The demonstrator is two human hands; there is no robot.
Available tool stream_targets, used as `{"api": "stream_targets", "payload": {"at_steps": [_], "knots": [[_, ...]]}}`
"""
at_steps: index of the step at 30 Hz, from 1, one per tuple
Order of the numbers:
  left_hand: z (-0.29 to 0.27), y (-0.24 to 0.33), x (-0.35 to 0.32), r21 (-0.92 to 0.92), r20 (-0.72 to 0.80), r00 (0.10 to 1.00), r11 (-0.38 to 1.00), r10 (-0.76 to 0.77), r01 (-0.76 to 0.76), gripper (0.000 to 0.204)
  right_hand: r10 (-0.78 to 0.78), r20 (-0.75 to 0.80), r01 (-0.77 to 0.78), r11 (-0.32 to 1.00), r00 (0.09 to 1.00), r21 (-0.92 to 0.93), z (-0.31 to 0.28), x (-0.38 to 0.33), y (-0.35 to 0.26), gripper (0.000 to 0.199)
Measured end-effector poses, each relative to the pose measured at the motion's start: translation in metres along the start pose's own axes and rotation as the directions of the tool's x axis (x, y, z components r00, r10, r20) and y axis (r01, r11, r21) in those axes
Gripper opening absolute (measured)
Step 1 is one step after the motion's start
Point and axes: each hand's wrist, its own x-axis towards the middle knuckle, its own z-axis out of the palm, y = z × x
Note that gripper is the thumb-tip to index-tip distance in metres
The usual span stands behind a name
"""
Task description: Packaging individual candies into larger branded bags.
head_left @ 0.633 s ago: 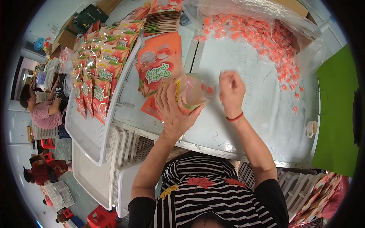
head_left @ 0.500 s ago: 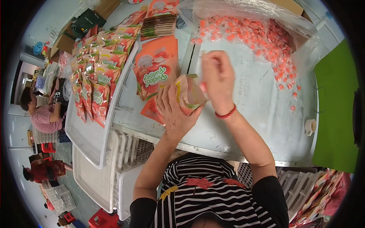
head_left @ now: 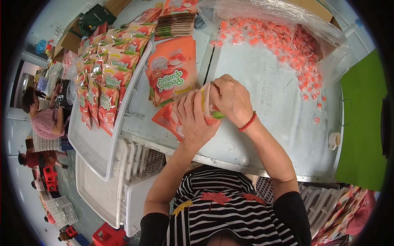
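My left hand (head_left: 196,121) is wrapped round a pink-and-red printed candy pouch (head_left: 210,119), holding it above the near middle of the table. At the pouch's upper edge my right hand (head_left: 233,98), with a red bead bracelet on its wrist, is closed with its fingers pinching the rim. The fingers hide the pouch's mouth. Just beyond my left hand lies a fanned stack of flat printed pouches (head_left: 174,61). Wrapped red candies (head_left: 287,45) spill over the table's far right from a clear plastic bag (head_left: 334,45).
Filled pouches (head_left: 117,76) stand in rows in a white tray (head_left: 92,147) at the left. More flat pouches (head_left: 175,25) are piled at the back. A white cup (head_left: 334,140) sits near the right edge, by a green panel (head_left: 363,123). Other people are at far left.
My right hand has moved from above the open pouch down onto its upper edge and closed there. The pouch's mouth, wide open before, is now narrowed and covered by my fingers.
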Motion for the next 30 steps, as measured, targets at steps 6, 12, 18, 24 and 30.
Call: {"api": "stream_targets", "payload": {"at_steps": [6,12,18,24,30], "knots": [[0.0,0.0,-0.003,0.01,-0.001,1.0,1.0,-0.017,0.017,0.089,-0.358,-0.03,0.35,0.924,0.933,-0.151,0.006,0.008,0.005,0.023],[0.0,0.002,0.004,-0.043,-0.054,0.997,0.998,-0.047,0.045,0.085,-0.31,0.24,0.229,0.922,0.92,0.313,0.012,0.012,-0.003,0.025],[-0.004,-0.006,0.015,-0.241,-0.07,0.971,0.949,-0.228,0.206,0.094,-0.406,0.027,0.405,0.913,0.913,0.053,-0.004,0.015,-0.048,0.019],[-0.045,-0.034,0.019,-0.261,-0.195,0.96,0.954,-0.201,0.146,0.098,-0.283,-0.237,0.336,0.914,0.929,0.228,-0.031,0.011,-0.005,0.03],[-0.073,-0.044,-0.009,-0.508,-0.223,0.817,0.779,-0.532,0.368,0.106,-0.198,-0.074,0.178,0.961,0.977,-0.213,0.057,-0.038,0.073,0.062]]}}
